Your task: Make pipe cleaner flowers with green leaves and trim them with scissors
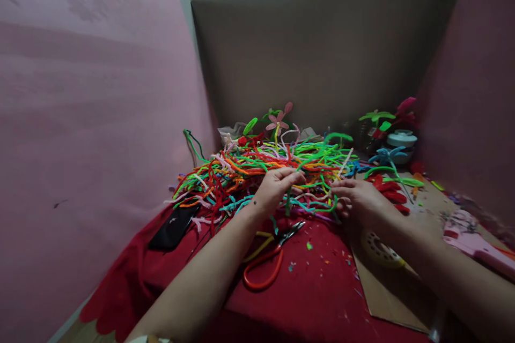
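Note:
A large heap of fuzzy pipe cleaners (241,163) in red, orange, green, pink and teal covers the middle of the table. My left hand (279,185) is at the heap's front, thumb and fingers pinched on a green pipe cleaner (288,203) whose dark green end hangs below. To its right, my right hand (360,201) is closed too, with a curved green strand (335,204) at its fingertips; the exact grip is partly hidden. Scissors (263,270) with red handles lie on the cloth below my hands, blades partly apart.
A black phone (173,228) lies left on the red tablecloth (306,295). Right are cardboard (386,292), a tape roll (382,251), a pink glue gun (477,244) and a pale-lidded jar (401,140). Pipe-cleaner flowers (277,120) stand behind; pink panels flank the table.

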`<state>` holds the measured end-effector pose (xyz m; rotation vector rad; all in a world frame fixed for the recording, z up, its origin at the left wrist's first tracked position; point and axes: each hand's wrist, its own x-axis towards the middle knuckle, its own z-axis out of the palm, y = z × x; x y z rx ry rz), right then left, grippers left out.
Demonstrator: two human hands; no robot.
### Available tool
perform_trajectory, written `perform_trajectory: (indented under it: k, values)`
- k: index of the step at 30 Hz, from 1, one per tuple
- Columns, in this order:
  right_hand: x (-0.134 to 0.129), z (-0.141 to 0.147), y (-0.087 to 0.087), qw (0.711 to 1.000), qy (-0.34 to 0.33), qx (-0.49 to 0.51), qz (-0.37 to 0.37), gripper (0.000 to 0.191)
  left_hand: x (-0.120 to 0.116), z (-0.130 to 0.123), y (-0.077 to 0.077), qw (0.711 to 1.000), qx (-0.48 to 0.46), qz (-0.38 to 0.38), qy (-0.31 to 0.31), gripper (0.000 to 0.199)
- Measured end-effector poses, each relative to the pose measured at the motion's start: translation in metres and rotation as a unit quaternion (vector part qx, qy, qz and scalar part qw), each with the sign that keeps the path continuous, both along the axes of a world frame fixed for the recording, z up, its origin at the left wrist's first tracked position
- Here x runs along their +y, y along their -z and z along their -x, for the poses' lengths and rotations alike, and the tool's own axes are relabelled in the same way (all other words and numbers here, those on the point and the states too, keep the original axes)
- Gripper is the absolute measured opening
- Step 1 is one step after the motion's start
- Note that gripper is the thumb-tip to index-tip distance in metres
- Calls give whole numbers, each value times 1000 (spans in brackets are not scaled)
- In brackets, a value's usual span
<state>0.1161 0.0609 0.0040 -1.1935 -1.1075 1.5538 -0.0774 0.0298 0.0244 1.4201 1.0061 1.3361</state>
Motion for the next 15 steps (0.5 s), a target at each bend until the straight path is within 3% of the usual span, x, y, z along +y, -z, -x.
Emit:
perform_trajectory:
  k: [2, 4, 5, 7, 9, 15]
  values:
    - [1, 3, -5, 997, 20, -48, -63, 13, 0, 7, -9, 995, -74, -14, -66, 26]
    - [0, 12, -11, 969, 35, -144, -197, 10, 3, 17, -15, 979, -147, -33, -138, 23]
    - [-2, 19, -15, 933, 32, -217, -284, 9, 5, 23, -17, 969, -170, -49, -174, 21]
    - [-4, 37, -22, 867, -24, -337, -367, 15, 11, 35, -17, 954, -189, -71, -222, 19]
    - [-6, 59, -26, 818, -87, -416, -387, 21, 17, 45, -17, 944, -199, -84, -250, 17]
    - [5, 121, -16, 797, -98, -467, -371, 12, 23, 61, -15, 935, -214, -98, -264, 16]
